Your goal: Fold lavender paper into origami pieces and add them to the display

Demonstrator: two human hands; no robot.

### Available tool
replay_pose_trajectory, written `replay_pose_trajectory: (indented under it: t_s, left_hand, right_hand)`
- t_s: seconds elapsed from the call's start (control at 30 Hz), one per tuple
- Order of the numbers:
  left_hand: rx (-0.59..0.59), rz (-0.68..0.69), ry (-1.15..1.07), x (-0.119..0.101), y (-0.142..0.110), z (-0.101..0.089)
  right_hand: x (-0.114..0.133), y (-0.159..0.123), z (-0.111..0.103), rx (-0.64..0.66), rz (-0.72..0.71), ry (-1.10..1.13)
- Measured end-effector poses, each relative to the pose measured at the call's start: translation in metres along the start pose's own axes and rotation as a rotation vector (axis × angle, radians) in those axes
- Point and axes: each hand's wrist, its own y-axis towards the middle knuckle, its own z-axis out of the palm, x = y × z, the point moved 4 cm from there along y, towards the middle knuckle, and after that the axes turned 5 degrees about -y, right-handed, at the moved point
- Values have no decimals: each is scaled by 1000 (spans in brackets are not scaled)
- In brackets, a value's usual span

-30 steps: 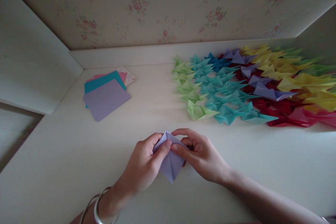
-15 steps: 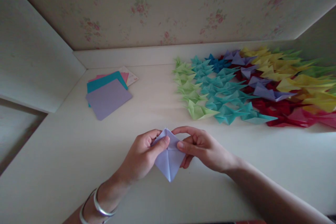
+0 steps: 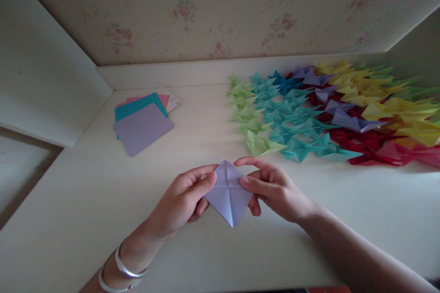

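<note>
A folded square of lilac origami paper (image 3: 229,199) is held up as a diamond, one corner toward me. Crossing creases run over its face. My left hand (image 3: 185,194) pinches its left edge, thumb on the front and fingers behind. At the right corner, my right hand (image 3: 275,190) grips the paper between thumb and fingers, while its index finger reaches out near the top edge. The fingertips behind the paper are hidden.
Rows of folded paper pieces (image 3: 299,123) in green, teal, blue, lilac, yellow and red cover the right back of the white table (image 3: 206,256). Lilac, teal and pink sheets (image 3: 144,128) lie stacked at the left back. A white cabinet (image 3: 41,55) stands left, a flowered wall (image 3: 220,13) behind.
The paper has moved slightly right and up with both hands. My left thumb has slid from near its middle to the left edge, and more of the creased face shows.
</note>
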Motion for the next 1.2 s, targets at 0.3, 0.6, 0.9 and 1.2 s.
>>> replay_pose_trajectory:
  t_s: [0.3,0.6,0.9,1.2]
  left_hand:
    - [-118,406,-76,-7,-5,-8]
    - [74,826,685,-12,-10,8]
    - [-63,419,600,-9,-6,4]
    - [135,132,-1,-2,-2,6]
  right_hand:
    - [-1,1,-5,9,49,258]
    - [-7,3,1,92,94,351]
    - [5,-2,0,-1,-187,-218]
    - [2,-5,3,63,-128,-222]
